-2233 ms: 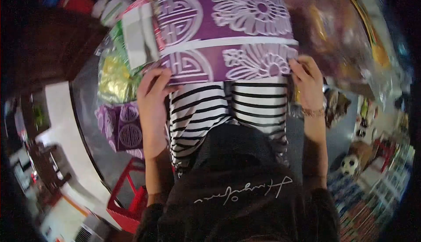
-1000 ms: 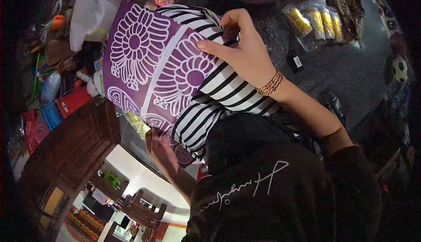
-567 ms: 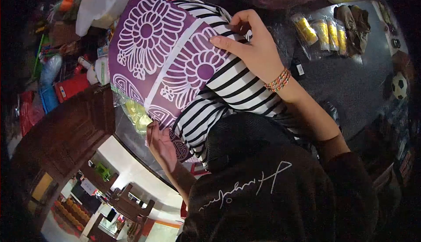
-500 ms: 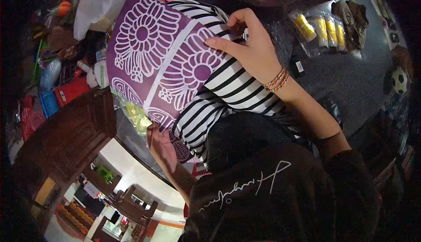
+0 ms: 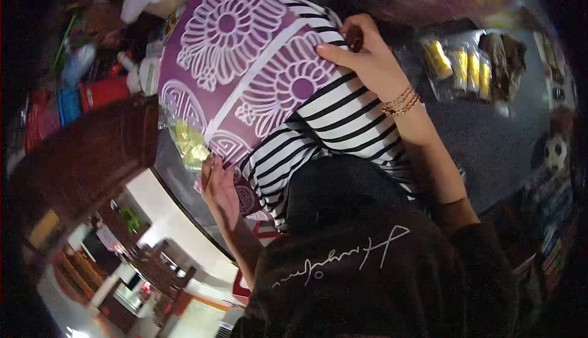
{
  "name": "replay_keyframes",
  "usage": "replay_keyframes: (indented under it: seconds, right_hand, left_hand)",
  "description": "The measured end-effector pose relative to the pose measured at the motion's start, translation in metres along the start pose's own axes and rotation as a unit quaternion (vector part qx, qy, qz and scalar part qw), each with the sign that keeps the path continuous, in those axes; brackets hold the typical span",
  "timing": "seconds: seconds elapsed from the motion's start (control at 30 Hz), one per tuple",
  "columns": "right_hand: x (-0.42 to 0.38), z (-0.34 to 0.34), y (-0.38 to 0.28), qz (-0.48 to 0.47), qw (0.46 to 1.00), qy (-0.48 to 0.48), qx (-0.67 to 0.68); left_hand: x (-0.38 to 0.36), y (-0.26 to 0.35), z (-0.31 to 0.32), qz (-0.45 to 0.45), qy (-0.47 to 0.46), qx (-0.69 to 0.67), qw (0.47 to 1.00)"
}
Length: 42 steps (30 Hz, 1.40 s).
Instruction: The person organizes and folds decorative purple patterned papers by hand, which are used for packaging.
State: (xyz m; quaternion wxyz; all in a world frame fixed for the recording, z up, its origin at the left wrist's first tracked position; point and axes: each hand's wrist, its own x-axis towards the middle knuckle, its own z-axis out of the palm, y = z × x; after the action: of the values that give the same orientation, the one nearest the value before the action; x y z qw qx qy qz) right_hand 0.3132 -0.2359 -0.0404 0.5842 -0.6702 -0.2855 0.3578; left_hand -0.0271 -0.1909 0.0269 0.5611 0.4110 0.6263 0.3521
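Note:
A purple cloth (image 5: 202, 50) with white flower outlines lies spread across my lap, over black-and-white striped fabric (image 5: 349, 111). A pale straight strip (image 5: 251, 78) crosses it diagonally. My right hand (image 5: 373, 59), with a braided bracelet at the wrist, has its thumb on the cloth's right edge and its fingers curled behind. At the cloth's lower corner, my left hand (image 5: 219, 185) pinches the edge between thumb and fingers. Another dark purple patterned piece (image 5: 245, 200) hangs beside that hand. Parts of the fingers on both hands are hidden.
Clear packets with yellow contents (image 5: 468, 71) lie at the right, near a football (image 5: 555, 152). A clear bag with pale yellow contents (image 5: 191, 145) sits left of the cloth. Carved dark wooden furniture (image 5: 92, 148) and mixed clutter, including a red item (image 5: 105, 93), fill the left side.
The view has shifted and blurred slightly. In it, the cloth and my right hand appear farther right. Both hands keep their hold on the cloth.

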Motion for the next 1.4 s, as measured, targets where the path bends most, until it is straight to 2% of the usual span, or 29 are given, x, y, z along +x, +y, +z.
replay_keyframes:
  seconds: [0.03,0.07,0.1,0.13,0.17,0.2,0.23,0.3,0.33,0.4,0.47,0.63,0.7,0.77,0.9,0.97,1.0,1.07,1.1,1.2,1.23,1.3,1.33,1.37,1.4]
  right_hand:
    - [-0.002,-0.001,-0.005,0.015,0.999,-0.010,0.030]
    - [-0.001,0.001,-0.002,-0.010,0.999,-0.007,0.041]
    - [-0.001,0.001,0.000,0.023,0.997,-0.011,0.074]
    - [-0.004,0.003,-0.004,0.004,0.997,0.004,0.080]
    - [-0.004,0.002,-0.005,-0.002,0.998,-0.002,0.063]
    - [-0.006,0.001,-0.007,0.046,0.995,-0.015,0.086]
    - [-0.002,-0.004,0.000,0.011,1.000,-0.001,0.013]
    - [-0.005,-0.004,-0.011,0.038,0.999,-0.009,0.032]
    - [-0.001,-0.009,-0.008,0.017,0.999,-0.003,-0.031]
    - [-0.007,-0.002,-0.018,0.029,1.000,0.005,-0.009]
    - [-0.008,-0.007,-0.018,0.064,0.997,-0.003,0.046]
    - [-0.011,-0.013,-0.023,0.074,0.997,-0.023,0.004]
    - [-0.014,-0.009,-0.033,0.111,0.994,-0.005,-0.007]
    - [-0.014,-0.011,-0.029,0.080,0.996,-0.010,-0.048]
    - [-0.016,-0.006,-0.034,0.067,0.997,0.005,-0.029]
    - [-0.021,0.003,-0.036,-0.020,0.995,0.051,-0.084]
    - [-0.020,0.002,-0.030,-0.019,0.995,0.052,-0.088]
    - [-0.019,0.002,-0.017,-0.218,0.963,0.070,-0.140]
    - [-0.018,-0.001,-0.014,-0.217,0.962,0.075,-0.146]
    - [-0.017,-0.007,-0.013,-0.220,0.944,0.049,-0.241]
    - [-0.021,0.000,-0.015,-0.212,0.960,0.049,-0.176]
    - [-0.017,-0.007,-0.018,-0.213,0.934,0.031,-0.284]
    - [-0.018,-0.005,-0.018,-0.214,0.937,0.026,-0.274]
    - [-0.018,-0.003,-0.020,-0.251,0.926,0.017,-0.281]
    - [-0.018,-0.001,-0.024,-0.256,0.921,0.018,-0.293]
  left_hand:
    - [-0.001,-0.005,0.000,0.005,0.019,-0.011,1.000]
    - [0.001,-0.008,-0.002,0.104,-0.026,0.125,0.986]
    - [0.001,-0.012,-0.004,0.196,-0.059,0.261,0.944]
    - [0.001,-0.013,-0.005,0.104,-0.055,0.102,0.988]
    - [0.000,-0.013,-0.004,0.021,-0.051,-0.068,0.996]
    - [-0.006,-0.005,0.003,0.129,-0.053,0.115,0.983]
    - [-0.006,-0.008,0.002,0.107,-0.068,0.030,0.991]
    - [-0.004,-0.012,-0.001,0.105,-0.085,-0.001,0.991]
    - [-0.007,-0.006,0.001,0.067,-0.080,-0.057,0.993]
    - [-0.006,-0.002,0.007,-0.011,-0.066,-0.195,0.978]
    - [-0.004,-0.003,0.005,-0.015,-0.064,-0.201,0.978]
    - [0.000,-0.009,0.007,-0.005,-0.062,-0.119,0.991]
    - [0.000,-0.004,0.007,-0.002,-0.048,-0.093,0.994]
    - [0.002,-0.006,0.005,-0.015,-0.062,-0.103,0.993]
    - [0.005,-0.014,0.004,-0.016,-0.069,-0.110,0.991]
    - [0.003,-0.011,0.006,-0.009,-0.051,-0.079,0.996]
    - [0.003,-0.014,0.007,-0.012,-0.052,-0.082,0.995]
    - [0.005,-0.018,0.009,0.021,-0.035,-0.051,0.998]
    - [0.003,-0.018,0.010,0.018,-0.042,-0.052,0.998]
    - [0.000,-0.018,0.014,0.051,0.018,-0.028,0.998]
    - [0.000,-0.021,0.015,0.051,0.008,-0.027,0.998]
    - [0.003,-0.026,0.013,0.097,0.015,-0.016,0.995]
    - [0.001,-0.025,0.012,0.104,0.001,0.046,0.994]
    - [0.002,-0.028,0.015,0.105,-0.008,0.048,0.993]
    - [0.004,-0.033,0.018,0.156,0.014,0.047,0.987]
